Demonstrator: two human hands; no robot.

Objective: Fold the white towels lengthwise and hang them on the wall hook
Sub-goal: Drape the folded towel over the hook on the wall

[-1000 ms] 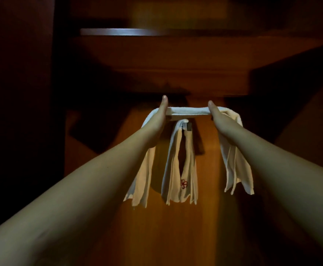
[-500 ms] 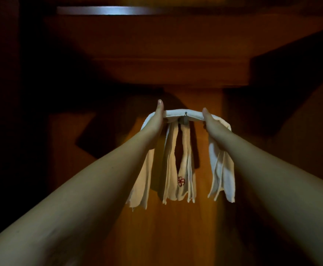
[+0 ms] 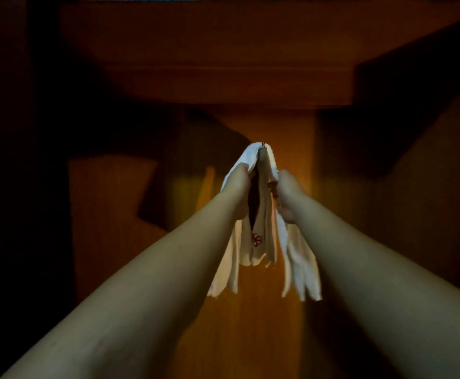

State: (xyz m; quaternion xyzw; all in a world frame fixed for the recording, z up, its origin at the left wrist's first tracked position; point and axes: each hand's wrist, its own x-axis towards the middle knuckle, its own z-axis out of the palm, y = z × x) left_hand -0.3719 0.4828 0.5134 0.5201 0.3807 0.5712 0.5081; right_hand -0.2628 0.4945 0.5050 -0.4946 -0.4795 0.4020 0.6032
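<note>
White towel (image 3: 250,160) over hook (image 3: 263,144), each side clamped in left hand (image 3: 238,181) and right hand (image 3: 286,192) grip.

Both arms are reaching up w/ hands close together. Left hand (image 3: 238,177) is gripping the left drop of a white towel (image 3: 253,157) draped over the wall hook (image 3: 263,144); right hand (image 3: 285,198) is gripping the right drop. Second towel (image 3: 259,236), w/ red emblem, is hanging between them. Wood panel (image 3: 250,324) behind; lighting dim.
</note>
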